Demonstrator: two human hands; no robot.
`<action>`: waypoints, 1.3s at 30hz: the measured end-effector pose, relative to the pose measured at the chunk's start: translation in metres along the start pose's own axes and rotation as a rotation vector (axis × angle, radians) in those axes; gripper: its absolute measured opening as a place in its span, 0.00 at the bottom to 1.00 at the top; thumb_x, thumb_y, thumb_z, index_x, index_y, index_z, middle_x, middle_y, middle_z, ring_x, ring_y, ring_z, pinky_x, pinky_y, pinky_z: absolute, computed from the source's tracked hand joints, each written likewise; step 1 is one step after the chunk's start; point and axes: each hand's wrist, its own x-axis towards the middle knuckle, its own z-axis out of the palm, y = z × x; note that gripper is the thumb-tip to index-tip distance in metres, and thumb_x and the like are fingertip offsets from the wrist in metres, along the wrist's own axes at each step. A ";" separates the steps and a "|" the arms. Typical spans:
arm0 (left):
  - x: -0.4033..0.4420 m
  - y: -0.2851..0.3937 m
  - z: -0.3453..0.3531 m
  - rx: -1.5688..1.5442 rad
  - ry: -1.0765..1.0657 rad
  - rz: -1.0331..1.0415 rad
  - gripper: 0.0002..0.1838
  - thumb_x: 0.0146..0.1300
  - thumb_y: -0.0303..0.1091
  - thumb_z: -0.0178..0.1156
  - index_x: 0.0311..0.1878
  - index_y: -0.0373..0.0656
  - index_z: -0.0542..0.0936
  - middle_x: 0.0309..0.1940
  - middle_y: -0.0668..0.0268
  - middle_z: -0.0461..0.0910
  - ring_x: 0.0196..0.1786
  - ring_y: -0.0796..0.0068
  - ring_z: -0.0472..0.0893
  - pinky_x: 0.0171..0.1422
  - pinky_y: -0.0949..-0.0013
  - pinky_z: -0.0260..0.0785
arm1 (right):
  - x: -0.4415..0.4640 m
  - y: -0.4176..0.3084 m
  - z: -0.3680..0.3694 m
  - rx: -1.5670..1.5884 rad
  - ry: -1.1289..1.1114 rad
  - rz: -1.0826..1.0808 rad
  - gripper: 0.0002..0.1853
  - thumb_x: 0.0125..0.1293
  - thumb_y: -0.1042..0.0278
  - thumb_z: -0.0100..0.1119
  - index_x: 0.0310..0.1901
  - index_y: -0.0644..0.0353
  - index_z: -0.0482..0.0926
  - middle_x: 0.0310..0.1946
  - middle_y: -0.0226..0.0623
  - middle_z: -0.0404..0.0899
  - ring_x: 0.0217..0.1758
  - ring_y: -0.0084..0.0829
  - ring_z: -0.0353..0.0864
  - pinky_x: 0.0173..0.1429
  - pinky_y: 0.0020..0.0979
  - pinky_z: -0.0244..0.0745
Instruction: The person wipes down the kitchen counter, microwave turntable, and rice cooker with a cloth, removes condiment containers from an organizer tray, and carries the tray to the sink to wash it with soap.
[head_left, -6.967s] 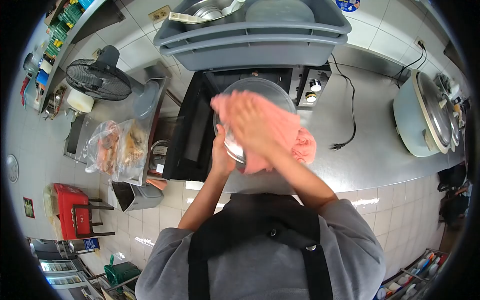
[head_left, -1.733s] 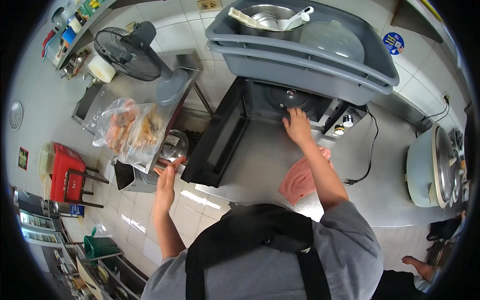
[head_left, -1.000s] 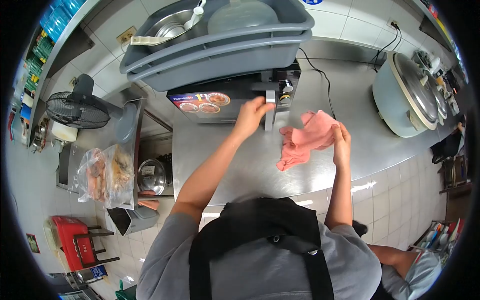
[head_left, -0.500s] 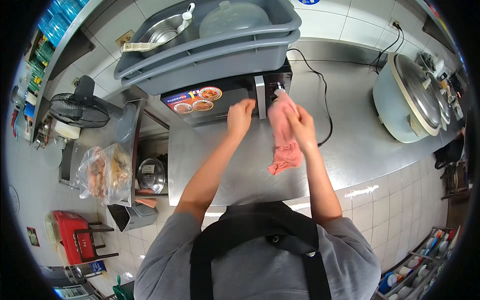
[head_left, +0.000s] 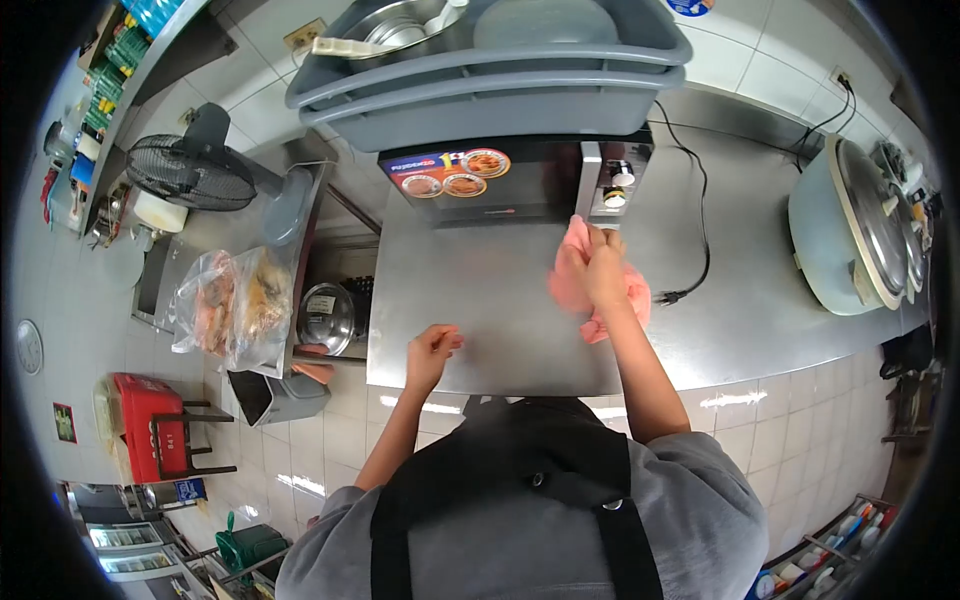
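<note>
A pink cloth (head_left: 572,275) is bunched in my right hand (head_left: 605,268), just below the lower right corner of the microwave (head_left: 520,185). Part of the cloth hangs loose past my wrist onto the steel counter. Over the counter's front edge, my left hand (head_left: 432,352) has its fingers curled together, with nothing visible in them. The microwave's door handle (head_left: 588,185) and its two knobs stand just beyond the cloth.
Stacked grey tubs (head_left: 490,105) with pots sit on top of the microwave. A black power cord (head_left: 704,220) lies on the steel counter (head_left: 480,300). To the right stands a large lidded cooker (head_left: 840,225). Bagged food (head_left: 240,300) and a fan (head_left: 190,170) are on the left.
My right hand has brought the cloth down from the microwave's control panel to its lower corner. My left hand has left the microwave's front and come back toward my body.
</note>
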 end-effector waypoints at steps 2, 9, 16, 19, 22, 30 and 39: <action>-0.013 -0.011 -0.029 0.038 0.052 -0.021 0.10 0.71 0.30 0.54 0.49 0.37 0.80 0.37 0.61 0.86 0.42 0.73 0.86 0.43 0.72 0.77 | -0.008 -0.007 0.023 -0.121 0.062 -0.094 0.27 0.66 0.49 0.55 0.56 0.66 0.73 0.53 0.54 0.72 0.58 0.51 0.70 0.61 0.52 0.65; -0.071 -0.013 -0.077 0.224 0.190 -0.005 0.10 0.71 0.29 0.55 0.50 0.36 0.81 0.38 0.58 0.87 0.43 0.71 0.86 0.44 0.71 0.77 | 0.012 -0.036 0.205 -0.390 -0.053 -0.122 0.25 0.68 0.52 0.47 0.59 0.63 0.71 0.61 0.51 0.67 0.68 0.49 0.61 0.75 0.48 0.50; -0.082 -0.018 -0.076 0.273 0.034 0.130 0.07 0.69 0.26 0.56 0.46 0.36 0.81 0.36 0.57 0.87 0.42 0.68 0.87 0.40 0.71 0.78 | -0.045 -0.125 0.311 0.962 -0.364 -0.514 0.17 0.68 0.59 0.47 0.52 0.61 0.74 0.52 0.42 0.74 0.58 0.39 0.72 0.62 0.43 0.65; -0.065 -0.028 -0.076 0.345 -0.069 0.201 0.07 0.69 0.26 0.57 0.46 0.37 0.81 0.33 0.59 0.87 0.39 0.68 0.88 0.40 0.69 0.80 | -0.132 -0.139 0.279 0.992 -0.596 -0.504 0.19 0.69 0.58 0.47 0.56 0.60 0.74 0.56 0.41 0.73 0.62 0.36 0.70 0.66 0.42 0.63; -0.040 -0.028 -0.075 0.349 -0.137 0.329 0.08 0.68 0.26 0.57 0.46 0.39 0.82 0.33 0.58 0.86 0.37 0.70 0.87 0.39 0.70 0.79 | -0.181 -0.114 0.164 0.316 -0.354 -0.641 0.27 0.72 0.53 0.40 0.63 0.65 0.68 0.69 0.45 0.62 0.72 0.43 0.62 0.74 0.49 0.56; -0.005 0.010 -0.005 0.227 -0.390 0.440 0.10 0.70 0.30 0.55 0.47 0.36 0.81 0.36 0.57 0.87 0.38 0.70 0.87 0.43 0.70 0.78 | -0.260 0.065 -0.088 -0.300 0.335 0.623 0.16 0.57 0.74 0.54 0.49 0.56 0.80 0.40 0.39 0.81 0.41 0.34 0.79 0.48 0.36 0.74; 0.025 0.082 0.169 0.387 -0.445 0.842 0.19 0.64 0.35 0.62 0.57 0.43 0.79 0.62 0.47 0.72 0.65 0.53 0.73 0.64 0.58 0.68 | -0.235 0.173 -0.158 1.303 0.704 0.238 0.19 0.80 0.56 0.36 0.53 0.64 0.71 0.29 0.23 0.66 0.26 0.17 0.63 0.27 0.22 0.62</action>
